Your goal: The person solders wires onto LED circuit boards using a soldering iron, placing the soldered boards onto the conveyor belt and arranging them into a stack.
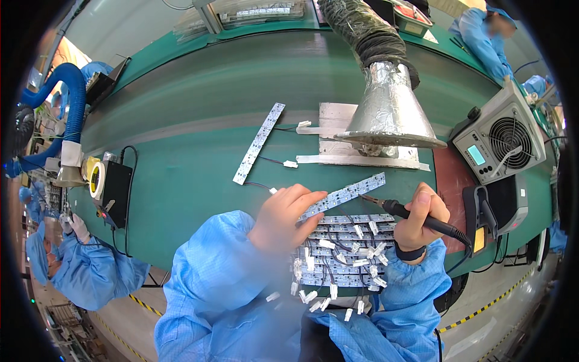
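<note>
I wear loose, wrinkled, light-blue cloth sleeves (211,259); my left hand (283,217) and right hand (424,218) are ungloved (a narrow black band (411,256) circles my right wrist).

Under the pile of strips (338,281), a table (181,199). On the pile, plugs (334,291). Just behind it, one strip (353,191) in the left hand (286,211), and a hot iron (395,209) in the right hand (424,217). Behind and left of it, another strip (259,143). Farther behind it, a hood (392,111). Far left of it, a box (116,193). Far right of it, a fan machine (490,151).
</note>
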